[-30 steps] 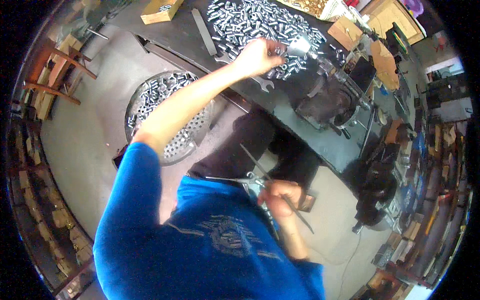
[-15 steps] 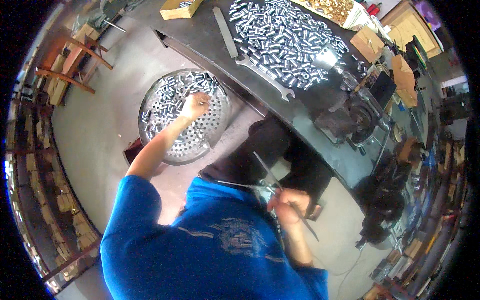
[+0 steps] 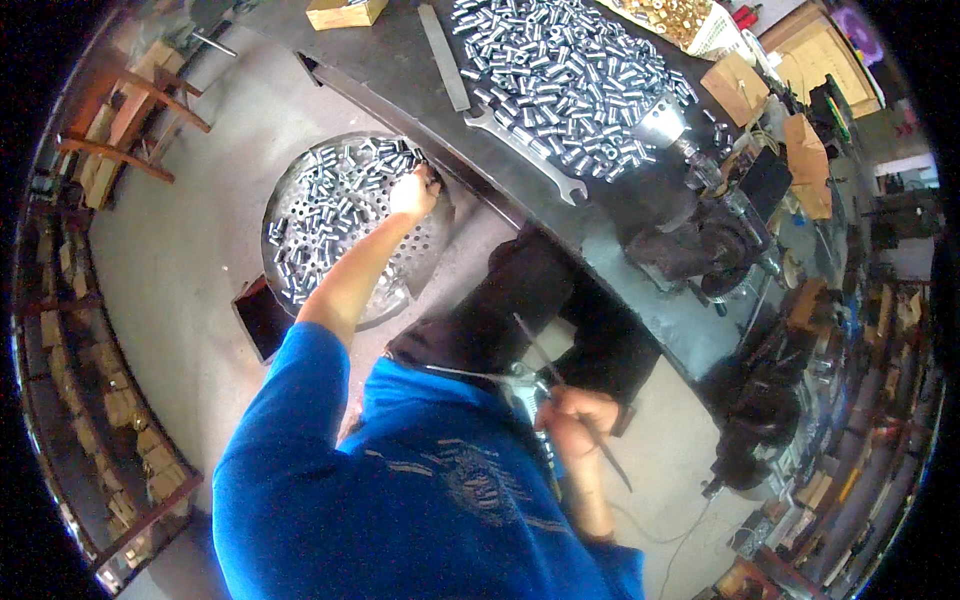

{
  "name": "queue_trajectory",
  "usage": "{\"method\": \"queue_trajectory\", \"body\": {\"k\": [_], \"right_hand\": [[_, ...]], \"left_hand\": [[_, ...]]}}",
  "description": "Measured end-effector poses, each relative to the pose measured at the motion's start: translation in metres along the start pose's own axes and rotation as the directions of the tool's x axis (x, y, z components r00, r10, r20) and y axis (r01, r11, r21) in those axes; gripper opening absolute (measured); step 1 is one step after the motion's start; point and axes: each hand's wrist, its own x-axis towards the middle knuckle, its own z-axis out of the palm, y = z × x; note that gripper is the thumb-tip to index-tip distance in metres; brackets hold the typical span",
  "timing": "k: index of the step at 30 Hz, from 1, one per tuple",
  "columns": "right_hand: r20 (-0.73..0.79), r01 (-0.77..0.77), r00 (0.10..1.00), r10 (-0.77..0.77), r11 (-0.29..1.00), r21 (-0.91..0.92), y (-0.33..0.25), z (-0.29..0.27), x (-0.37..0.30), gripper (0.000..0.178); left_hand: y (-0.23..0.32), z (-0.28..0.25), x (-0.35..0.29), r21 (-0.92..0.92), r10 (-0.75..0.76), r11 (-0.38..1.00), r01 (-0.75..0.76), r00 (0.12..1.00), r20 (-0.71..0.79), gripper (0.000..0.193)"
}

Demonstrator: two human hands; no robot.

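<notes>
My left hand [image 3: 414, 192] is over the right side of a round perforated metal tray [image 3: 432, 232], its fingers curled. Whatever they hold, if anything, is hidden. Short shiny metal sleeves [image 3: 340, 215] lie loose across the tray, mostly on its far and left parts. Close to my body, my right hand [image 3: 582, 418] is closed round a long, thin dark rod [image 3: 541, 350], which sticks out both ways past the fist. Against that hand sits a silver metal tool [image 3: 528, 388], whose kind I cannot make out.
On the dark workbench [image 3: 400, 70] lie a heap of metal sleeves [image 3: 570, 80], an open-ended wrench [image 3: 528, 155] and a flat file [image 3: 444, 58]. A dark machine [image 3: 690, 245] stands at its right. A wooden stool [image 3: 135, 115] is at far left, shelves [image 3: 90, 400] along the left.
My left hand has moved right and slightly away, toward the tray's right rim, and the arm has stretched out. My right hand still grips the thin rod, nearly in place.
</notes>
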Motion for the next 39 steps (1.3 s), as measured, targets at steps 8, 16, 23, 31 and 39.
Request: {"method": "queue_trajectory", "body": {"k": [8, 16, 23, 31, 39], "right_hand": [[0.008, -0.06, 0.998, 0.06, 0.992, 0.113, -0.004, 0.0, -0.007, 0.028], [-0.036, -0.11, 0.992, 0.117, 0.981, 0.161, -0.009, 0.007, -0.015, 0.029], [0.078, 0.006, 0.997, -0.006, 1.0, 0.002, -0.002, -0.002, -0.021, 0.028], [0.209, 0.056, 0.977, -0.054, 0.998, -0.004, -0.006, 0.006, -0.008, 0.034], [0.206, 0.143, 0.969, -0.139, 0.99, -0.002, -0.005, 0.012, 0.0, 0.051]], "left_hand": [[-0.001, -0.008, -0.012, 0.132, 0.06, 0.989, -0.072, 0.994, 0.091, 0.028], [0.013, -0.013, -0.017, 0.234, 0.114, 0.96, -0.151, 0.98, 0.164, 0.023], [0.01, -0.04, -0.045, 0.056, 0.213, 0.973, -0.223, 0.966, 0.149, 0.02], [0.082, -0.121, -0.179, -0.767, 0.435, 0.197, 0.61, 0.647, 0.626, 0.021], [0.111, -0.117, -0.232, -0.539, 0.414, -0.007, 0.842, 0.493, 0.765, 0.029]]}}
